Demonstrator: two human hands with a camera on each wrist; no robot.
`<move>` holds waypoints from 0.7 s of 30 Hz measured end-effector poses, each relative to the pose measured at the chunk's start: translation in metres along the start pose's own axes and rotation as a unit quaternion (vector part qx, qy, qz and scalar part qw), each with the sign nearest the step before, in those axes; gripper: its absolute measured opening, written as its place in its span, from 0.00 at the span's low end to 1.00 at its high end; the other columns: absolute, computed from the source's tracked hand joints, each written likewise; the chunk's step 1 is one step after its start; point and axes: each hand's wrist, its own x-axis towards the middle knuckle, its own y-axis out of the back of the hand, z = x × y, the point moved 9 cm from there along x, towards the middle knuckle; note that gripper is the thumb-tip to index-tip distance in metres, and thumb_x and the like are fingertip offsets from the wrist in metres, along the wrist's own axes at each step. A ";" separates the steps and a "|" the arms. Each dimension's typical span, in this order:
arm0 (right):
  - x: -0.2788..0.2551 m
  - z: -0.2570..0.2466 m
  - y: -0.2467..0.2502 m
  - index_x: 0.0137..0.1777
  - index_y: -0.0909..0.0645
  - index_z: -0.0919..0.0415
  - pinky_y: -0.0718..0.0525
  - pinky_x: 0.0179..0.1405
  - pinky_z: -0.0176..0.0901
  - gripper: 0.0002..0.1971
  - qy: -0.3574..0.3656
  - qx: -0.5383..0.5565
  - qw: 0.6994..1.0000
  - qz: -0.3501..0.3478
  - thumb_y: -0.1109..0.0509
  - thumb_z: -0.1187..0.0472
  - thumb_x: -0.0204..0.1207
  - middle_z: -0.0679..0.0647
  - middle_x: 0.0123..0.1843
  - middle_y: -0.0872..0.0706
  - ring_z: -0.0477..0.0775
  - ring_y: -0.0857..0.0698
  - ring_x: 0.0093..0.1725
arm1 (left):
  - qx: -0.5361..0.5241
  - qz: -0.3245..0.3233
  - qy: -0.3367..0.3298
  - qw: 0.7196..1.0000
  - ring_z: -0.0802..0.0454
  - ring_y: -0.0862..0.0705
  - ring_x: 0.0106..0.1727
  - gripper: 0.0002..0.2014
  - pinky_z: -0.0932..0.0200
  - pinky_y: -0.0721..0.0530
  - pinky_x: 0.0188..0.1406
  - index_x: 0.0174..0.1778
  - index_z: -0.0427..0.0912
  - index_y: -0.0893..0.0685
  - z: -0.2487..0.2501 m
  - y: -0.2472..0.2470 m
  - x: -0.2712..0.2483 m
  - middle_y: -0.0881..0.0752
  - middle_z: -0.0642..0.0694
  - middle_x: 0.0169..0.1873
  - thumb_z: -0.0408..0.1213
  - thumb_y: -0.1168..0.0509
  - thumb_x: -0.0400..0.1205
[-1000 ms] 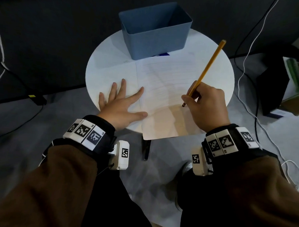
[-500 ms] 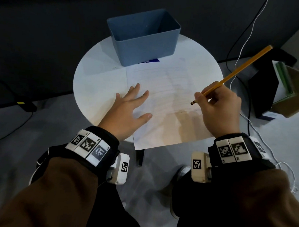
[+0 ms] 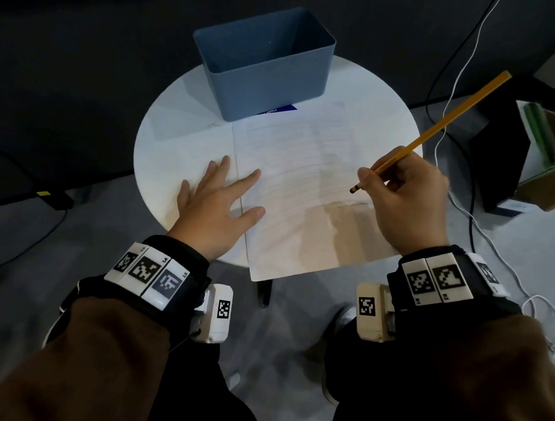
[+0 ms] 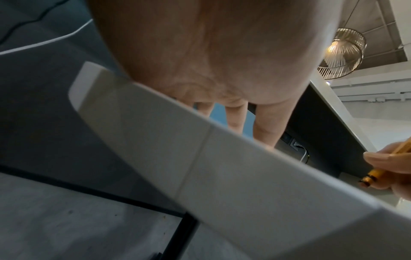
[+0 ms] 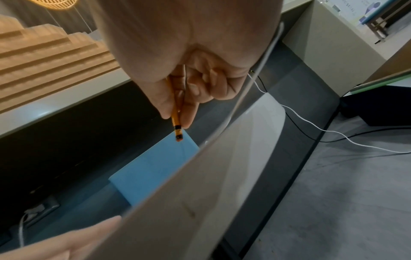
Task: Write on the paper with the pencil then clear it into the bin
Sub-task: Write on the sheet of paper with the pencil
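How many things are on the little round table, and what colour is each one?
Blue: 1, the bin
White: 1, the paper
Yellow: 1, the pencil, held over the paper by the right hand
Part blue, peeking out under the bin: 1, a card
Total: 4

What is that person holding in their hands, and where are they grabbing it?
The right hand pinches the yellow pencil low down, near its dark lower end. The left hand holds nothing; it lies flat across the left edge of the paper.
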 end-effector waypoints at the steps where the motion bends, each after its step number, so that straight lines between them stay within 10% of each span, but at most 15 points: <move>1: -0.002 -0.002 -0.004 0.43 0.15 0.55 0.10 0.41 0.54 0.07 0.006 0.006 1.000 -0.012 0.23 0.53 0.79 0.44 0.37 0.10 0.49 0.12 0.36 | 0.012 -0.010 0.012 1.000 0.58 0.64 0.87 0.30 0.41 0.68 0.84 0.83 0.73 0.42 -0.002 -0.001 -0.001 0.58 0.53 0.88 0.61 0.41 0.84; 10: -0.038 -0.065 -0.076 0.40 0.16 0.57 0.26 0.34 0.27 0.08 0.118 0.060 0.975 -0.180 0.20 0.60 0.77 0.40 0.31 0.17 0.44 0.18 0.31 | 0.061 -0.076 0.032 0.995 0.57 0.75 0.83 0.37 0.40 0.71 0.82 0.81 0.79 0.57 -0.017 -0.011 -0.002 0.73 0.56 0.85 0.71 0.44 0.80; 21: -0.060 -0.082 -0.117 0.42 0.16 0.52 0.26 0.33 0.34 0.08 0.195 -0.018 0.945 -0.263 0.22 0.53 0.79 0.37 0.33 0.15 0.39 0.19 0.33 | 0.099 -0.102 0.031 0.989 0.54 0.76 0.83 0.42 0.39 0.69 0.83 0.80 0.79 0.63 -0.022 -0.017 0.003 0.75 0.56 0.84 0.78 0.48 0.74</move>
